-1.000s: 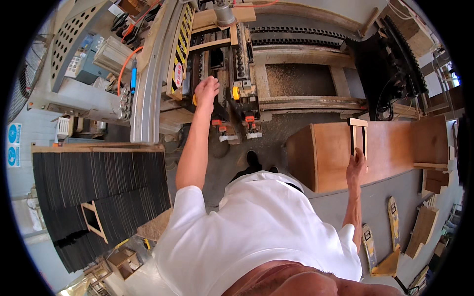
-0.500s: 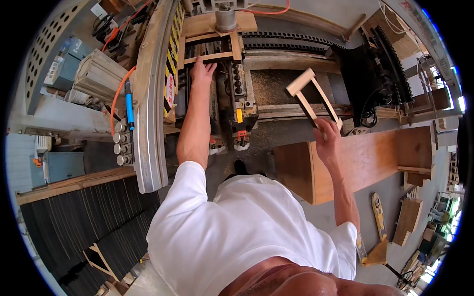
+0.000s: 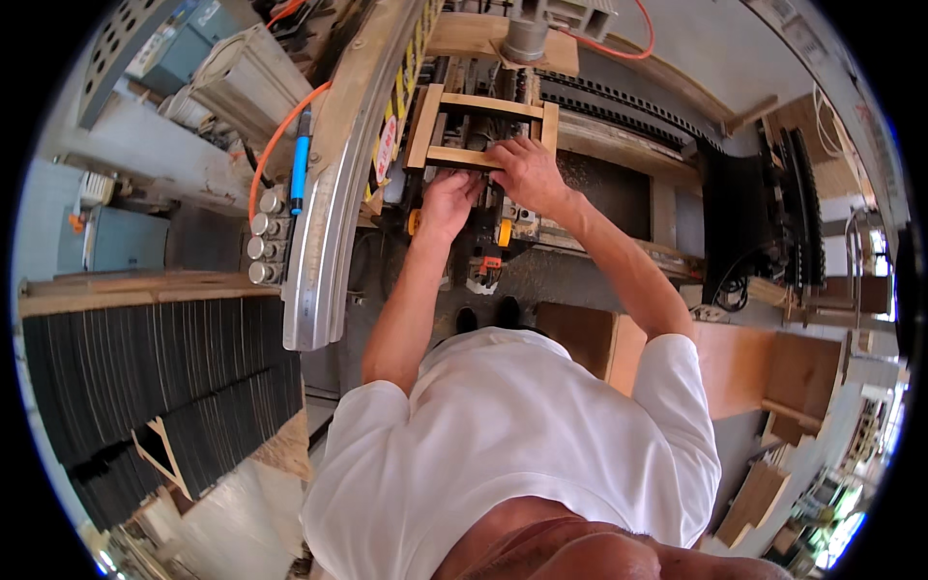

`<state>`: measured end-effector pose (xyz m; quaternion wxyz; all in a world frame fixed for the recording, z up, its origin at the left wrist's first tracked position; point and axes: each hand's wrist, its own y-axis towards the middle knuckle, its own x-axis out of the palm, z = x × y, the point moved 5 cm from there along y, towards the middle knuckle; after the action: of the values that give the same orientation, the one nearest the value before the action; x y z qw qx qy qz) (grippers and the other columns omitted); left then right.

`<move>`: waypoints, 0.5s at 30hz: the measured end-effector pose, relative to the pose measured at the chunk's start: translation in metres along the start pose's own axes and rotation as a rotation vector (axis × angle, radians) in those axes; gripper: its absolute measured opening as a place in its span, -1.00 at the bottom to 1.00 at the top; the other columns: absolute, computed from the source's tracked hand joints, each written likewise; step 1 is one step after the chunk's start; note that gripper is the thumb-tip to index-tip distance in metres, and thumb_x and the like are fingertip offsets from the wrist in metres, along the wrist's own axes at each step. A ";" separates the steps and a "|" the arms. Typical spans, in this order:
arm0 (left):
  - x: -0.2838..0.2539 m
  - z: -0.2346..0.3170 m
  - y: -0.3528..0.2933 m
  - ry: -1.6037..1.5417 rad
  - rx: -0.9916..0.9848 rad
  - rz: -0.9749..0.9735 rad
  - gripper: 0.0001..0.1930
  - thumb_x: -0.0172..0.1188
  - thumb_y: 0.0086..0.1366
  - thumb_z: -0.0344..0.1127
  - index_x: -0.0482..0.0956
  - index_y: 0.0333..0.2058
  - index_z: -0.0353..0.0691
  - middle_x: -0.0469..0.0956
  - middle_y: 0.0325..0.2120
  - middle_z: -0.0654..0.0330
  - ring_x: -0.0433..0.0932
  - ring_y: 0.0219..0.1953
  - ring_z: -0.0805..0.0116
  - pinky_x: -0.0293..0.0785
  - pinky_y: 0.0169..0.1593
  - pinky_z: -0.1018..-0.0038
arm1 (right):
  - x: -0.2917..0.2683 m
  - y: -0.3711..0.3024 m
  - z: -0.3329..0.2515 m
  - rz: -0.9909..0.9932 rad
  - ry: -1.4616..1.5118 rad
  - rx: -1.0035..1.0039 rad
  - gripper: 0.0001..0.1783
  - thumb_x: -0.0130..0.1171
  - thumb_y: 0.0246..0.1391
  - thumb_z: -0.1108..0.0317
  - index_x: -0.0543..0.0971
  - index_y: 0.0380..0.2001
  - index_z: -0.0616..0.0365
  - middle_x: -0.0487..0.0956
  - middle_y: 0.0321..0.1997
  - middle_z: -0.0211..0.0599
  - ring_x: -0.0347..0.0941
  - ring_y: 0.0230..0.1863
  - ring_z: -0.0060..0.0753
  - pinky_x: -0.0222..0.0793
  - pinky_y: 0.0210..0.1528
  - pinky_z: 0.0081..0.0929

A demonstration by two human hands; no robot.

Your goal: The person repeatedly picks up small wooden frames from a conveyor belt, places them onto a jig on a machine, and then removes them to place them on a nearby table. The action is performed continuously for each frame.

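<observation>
A rectangular wooden frame (image 3: 425, 128) of pale strips with dark outer edges lies on the machine bed, below a grey cylindrical machine head (image 3: 526, 41). My right hand (image 3: 530, 176) bends its fingers over the right part of the frame's near rail. Just left of it, my left hand (image 3: 450, 203) is closed at the same rail from below, its fingertips partly hidden under the edge. Both hands meet close together near the rail's middle.
A metal-edged beam (image 3: 324, 193) with a blue marker (image 3: 301, 162) and an orange hose (image 3: 280, 135) runs along my left. Stacked black-edged pieces (image 3: 145, 387) stand lower left. A brown wooden box (image 3: 739, 372) is at my right, and black cable chains (image 3: 619, 101) lie beyond.
My right hand has moved left and forward from mid-air, where it held a small wooden frame, to the machine. My left hand now grips the near rail. The view has shifted.
</observation>
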<state>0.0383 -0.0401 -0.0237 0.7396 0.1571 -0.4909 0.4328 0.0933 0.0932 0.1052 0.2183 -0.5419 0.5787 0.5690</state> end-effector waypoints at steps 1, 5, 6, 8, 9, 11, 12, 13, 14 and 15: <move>0.009 0.002 -0.004 0.019 0.000 -0.019 -0.73 0.10 0.23 -0.47 0.44 -0.07 -0.23 0.47 -0.10 0.20 0.41 0.07 0.19 0.24 0.25 0.18 | 0.002 0.001 0.002 -0.018 0.006 -0.004 -0.68 0.24 -0.12 0.44 0.52 -0.20 0.06 0.57 -0.22 -0.30 0.45 -0.10 -0.13 0.33 -0.06 -0.22; 0.002 -0.006 0.006 -0.053 0.080 0.032 -0.69 0.09 0.32 -0.40 0.40 0.03 -0.23 0.47 -0.03 0.17 0.38 0.12 0.20 0.23 0.25 0.18 | 0.013 0.010 0.013 -0.062 0.047 -0.015 -0.69 0.23 -0.11 0.45 0.46 -0.22 0.07 0.59 -0.30 -0.24 0.48 -0.15 -0.08 0.31 -0.10 -0.18; 0.006 -0.010 0.005 -0.052 0.099 0.089 -0.69 0.08 0.34 -0.38 0.39 0.04 -0.23 0.46 -0.01 0.16 0.38 0.14 0.20 0.23 0.26 0.18 | 0.017 0.011 0.022 -0.066 0.067 0.005 -0.70 0.23 -0.11 0.45 0.46 -0.23 0.08 0.60 -0.32 -0.22 0.48 -0.16 -0.07 0.31 -0.10 -0.17; 0.011 -0.011 -0.002 -0.032 0.131 0.170 -0.69 0.05 0.38 -0.36 0.37 0.08 -0.22 0.45 0.03 0.14 0.35 0.17 0.19 0.20 0.28 0.17 | 0.020 0.020 0.039 -0.014 0.055 -0.028 -0.70 0.22 -0.12 0.46 0.46 -0.24 0.09 0.60 -0.35 -0.19 0.49 -0.17 -0.06 0.31 -0.10 -0.15; 0.013 -0.013 -0.009 -0.011 0.132 0.193 -0.68 0.04 0.40 -0.36 0.36 0.09 -0.22 0.44 0.05 0.14 0.34 0.19 0.18 0.19 0.30 0.17 | 0.022 0.024 0.048 0.011 0.049 -0.038 -0.70 0.22 -0.12 0.47 0.45 -0.25 0.10 0.60 -0.36 -0.17 0.49 -0.17 -0.05 0.31 -0.10 -0.15; 0.010 -0.017 -0.032 0.001 0.142 0.216 -0.65 -0.02 0.42 -0.39 0.31 0.15 -0.21 0.41 0.11 0.13 0.32 0.24 0.15 0.16 0.33 0.15 | 0.027 0.040 0.062 0.000 0.055 -0.013 -0.70 0.20 -0.14 0.49 0.45 -0.25 0.11 0.60 -0.35 -0.16 0.49 -0.18 -0.03 0.31 -0.09 -0.15; 0.011 -0.020 -0.048 0.009 0.153 0.222 -0.64 -0.02 0.42 -0.39 0.30 0.16 -0.22 0.40 0.12 0.13 0.33 0.23 0.14 0.18 0.33 0.15 | 0.030 0.049 0.068 -0.002 0.058 0.003 -0.70 0.19 -0.15 0.50 0.46 -0.25 0.11 0.61 -0.34 -0.15 0.49 -0.18 -0.02 0.31 -0.08 -0.15; 0.015 -0.022 -0.066 0.018 0.163 0.225 -0.63 -0.02 0.42 -0.39 0.29 0.17 -0.22 0.40 0.12 0.13 0.33 0.23 0.13 0.19 0.32 0.15 | 0.032 0.056 0.074 0.009 0.079 -0.010 -0.72 0.13 -0.14 0.54 0.47 -0.26 0.12 0.61 -0.34 -0.13 0.50 -0.18 0.00 0.31 -0.07 -0.15; 0.017 -0.024 -0.085 0.029 0.176 0.230 -0.62 -0.02 0.42 -0.39 0.28 0.18 -0.22 0.39 0.13 0.12 0.34 0.23 0.12 0.21 0.32 0.14 | 0.038 0.064 0.079 -0.008 0.076 -0.010 -0.72 0.12 -0.14 0.54 0.47 -0.26 0.12 0.61 -0.34 -0.12 0.49 -0.17 0.00 0.31 -0.07 -0.15; 0.017 -0.026 -0.104 0.042 0.190 0.251 -0.62 -0.02 0.42 -0.39 0.28 0.19 -0.23 0.39 0.12 0.12 0.34 0.23 0.12 0.22 0.32 0.14 | 0.045 0.071 0.085 -0.026 0.071 -0.009 -0.72 0.12 -0.14 0.54 0.47 -0.26 0.12 0.61 -0.34 -0.11 0.49 -0.17 0.01 0.31 -0.07 -0.15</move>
<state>0.1382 -0.0747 -0.0015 0.6715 0.1547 -0.4481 0.5695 -0.0142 0.1351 0.0741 0.2026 -0.5702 0.5765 0.5491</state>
